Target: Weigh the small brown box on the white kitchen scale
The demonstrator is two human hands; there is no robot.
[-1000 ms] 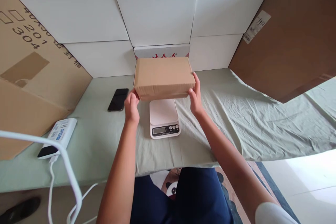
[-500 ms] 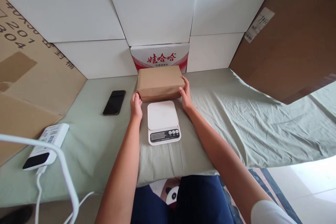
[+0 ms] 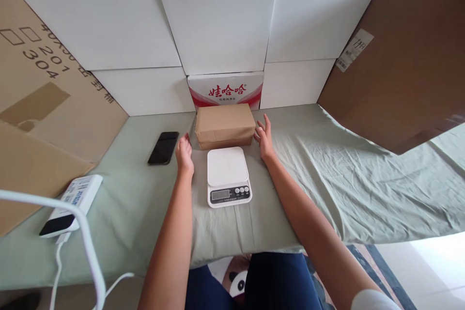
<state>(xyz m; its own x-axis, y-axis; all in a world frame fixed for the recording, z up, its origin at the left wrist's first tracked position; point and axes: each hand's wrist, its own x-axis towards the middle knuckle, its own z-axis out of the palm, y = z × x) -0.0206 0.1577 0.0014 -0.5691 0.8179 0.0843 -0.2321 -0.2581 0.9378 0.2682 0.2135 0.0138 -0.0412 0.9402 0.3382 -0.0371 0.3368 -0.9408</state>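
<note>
Two bare hands noted over green-sheeted table, both empty and released. Left hand just left of brown parcel, fingers loosely curled and parted, not touching parcel. Right hand just right of parcel, fingers spread, palm facing parcel's end, narrow gap visible between the two. Parcel lying flat on sheet at far centre of table, close against red-and-white printed carton behind it. White kitchen scale directly in front of parcel, between the two forearms, platform bare, display and buttons at near edge; scale and parcel almost touching, contact not determinable.

Surroundings recorded: black phone face up, left of left hand, apart from it. White power bank at near left, white cable trailing off table edge. White curved bar crossing lower-left foreground, partly masking power bank. White cardboard sheets standing as back wall. Large brown cardboard panel leaning at left, printed with numbers; another brown panel leaning at right, bearing small white label. Sheet wrinkled on right half. Nothing lying between either hand and parcel
</note>
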